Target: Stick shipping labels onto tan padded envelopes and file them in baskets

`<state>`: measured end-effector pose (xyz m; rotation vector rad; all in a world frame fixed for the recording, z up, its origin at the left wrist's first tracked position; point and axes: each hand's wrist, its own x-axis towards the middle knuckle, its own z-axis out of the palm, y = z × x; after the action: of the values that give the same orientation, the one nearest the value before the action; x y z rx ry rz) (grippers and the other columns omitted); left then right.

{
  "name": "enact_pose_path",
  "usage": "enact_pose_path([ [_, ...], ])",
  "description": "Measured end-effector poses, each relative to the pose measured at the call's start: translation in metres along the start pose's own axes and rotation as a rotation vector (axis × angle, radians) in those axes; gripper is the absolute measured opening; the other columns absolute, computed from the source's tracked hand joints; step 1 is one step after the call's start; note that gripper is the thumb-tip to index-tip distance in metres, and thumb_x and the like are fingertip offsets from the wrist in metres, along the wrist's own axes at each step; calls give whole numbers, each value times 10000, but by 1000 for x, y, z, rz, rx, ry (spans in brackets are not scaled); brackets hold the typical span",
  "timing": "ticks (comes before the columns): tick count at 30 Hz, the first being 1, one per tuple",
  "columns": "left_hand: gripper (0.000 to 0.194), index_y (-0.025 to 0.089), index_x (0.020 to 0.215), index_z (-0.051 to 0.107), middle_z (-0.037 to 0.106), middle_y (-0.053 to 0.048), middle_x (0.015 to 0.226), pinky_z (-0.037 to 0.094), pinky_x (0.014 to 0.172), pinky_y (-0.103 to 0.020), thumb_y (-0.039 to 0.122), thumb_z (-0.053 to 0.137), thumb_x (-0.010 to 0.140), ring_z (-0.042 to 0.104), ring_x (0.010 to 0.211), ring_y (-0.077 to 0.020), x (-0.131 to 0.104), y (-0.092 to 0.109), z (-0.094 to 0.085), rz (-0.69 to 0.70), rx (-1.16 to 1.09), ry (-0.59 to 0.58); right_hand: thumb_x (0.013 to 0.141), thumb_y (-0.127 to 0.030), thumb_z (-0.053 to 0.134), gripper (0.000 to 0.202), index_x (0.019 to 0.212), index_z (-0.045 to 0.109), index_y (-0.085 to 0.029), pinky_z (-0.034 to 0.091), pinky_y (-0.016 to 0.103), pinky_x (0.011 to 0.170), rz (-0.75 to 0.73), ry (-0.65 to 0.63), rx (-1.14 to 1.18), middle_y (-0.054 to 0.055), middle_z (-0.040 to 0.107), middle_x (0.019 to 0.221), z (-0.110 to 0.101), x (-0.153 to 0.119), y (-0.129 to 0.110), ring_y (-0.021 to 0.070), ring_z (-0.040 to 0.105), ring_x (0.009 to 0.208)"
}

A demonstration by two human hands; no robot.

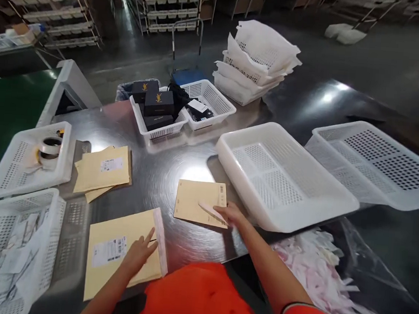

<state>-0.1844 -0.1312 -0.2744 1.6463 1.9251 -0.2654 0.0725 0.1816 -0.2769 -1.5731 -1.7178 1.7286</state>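
Note:
My left hand point(140, 253) rests with spread fingers on a large yellow padded envelope point(134, 233), near the pale strip along its right edge. A white label shows on that envelope's left part. My right hand point(229, 214) pinches a thin pale strip point(210, 210) over a smaller yellow envelope point(192, 194) lying on the metal table. Further left, yellow envelopes point(103, 170) are stacked, the top one with a white label.
White baskets at left hold tape rolls point(50, 149) and papers point(14, 262). Black boxes point(159, 102) fill a basket behind. White baskets point(287, 182) point(383, 161) stand at right, above a heap of pale strips point(316, 272). More baskets point(257, 59) are stacked behind.

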Motion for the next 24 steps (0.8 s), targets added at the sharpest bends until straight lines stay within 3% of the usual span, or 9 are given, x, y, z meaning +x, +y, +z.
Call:
enact_pose_path([
  [2, 487, 222, 1121, 608, 228, -79, 1577, 470, 815, -454, -24, 447, 732, 533, 1122, -337, 7, 1, -9, 47, 68, -27, 685, -304, 694, 355, 1004, 606, -176, 581, 360, 730, -21, -73, 111, 111, 726, 1013, 9, -13, 3, 255, 702, 881],
  [4, 353, 188, 985, 645, 424, -98, 1465, 471, 810, -427, 8, 438, 763, 553, 1082, -317, 13, 3, -16, 47, 42, -25, 682, -362, 703, 446, 1073, 559, -201, 585, 399, 765, -20, -140, 243, 108, 707, 1086, 19, -28, 8, 266, 697, 920],
  [7, 315, 172, 1026, 622, 600, -115, 1216, 461, 824, -387, 48, 439, 801, 569, 1041, -286, 17, 7, -24, 13, 3, 3, 646, -428, 749, 546, 1103, 529, -225, 586, 436, 747, 3, -240, 432, 102, 705, 1079, 35, -50, 15, 286, 697, 904],
  [11, 274, 171, 1092, 568, 575, -108, 1185, 448, 838, -339, 148, 391, 884, 564, 1040, -242, 13, 13, -36, -26, -36, 74, 632, -475, 766, 581, 1103, 552, -211, 567, 421, 781, -103, -325, 389, 110, 696, 1078, 45, -68, 15, 292, 678, 942],
  [14, 234, 150, 1054, 555, 556, -122, 1157, 447, 811, -326, 202, 382, 905, 568, 1019, -234, 8, 20, -41, -53, -60, 115, 598, -491, 783, 604, 1079, 578, -188, 556, 415, 792, -122, -473, 328, 117, 695, 1064, 43, -72, 10, 287, 676, 918],
  [18, 203, 172, 1014, 550, 554, -90, 1124, 436, 784, -297, 204, 378, 912, 558, 993, -207, 6, 31, -38, -15, -98, 133, 601, -468, 784, 625, 1112, 582, -171, 556, 385, 755, -31, -699, 282, 114, 698, 1049, 45, -66, 9, 274, 678, 903],
  [24, 253, 182, 970, 562, 550, -71, 1103, 416, 839, -281, 240, 317, 950, 530, 1001, -180, 0, 25, -45, 7, -169, 154, 519, -396, 811, 495, 907, 625, -151, 552, 319, 678, 254, -689, 261, 96, 721, 852, 48, -43, 26, 245, 689, 810],
])
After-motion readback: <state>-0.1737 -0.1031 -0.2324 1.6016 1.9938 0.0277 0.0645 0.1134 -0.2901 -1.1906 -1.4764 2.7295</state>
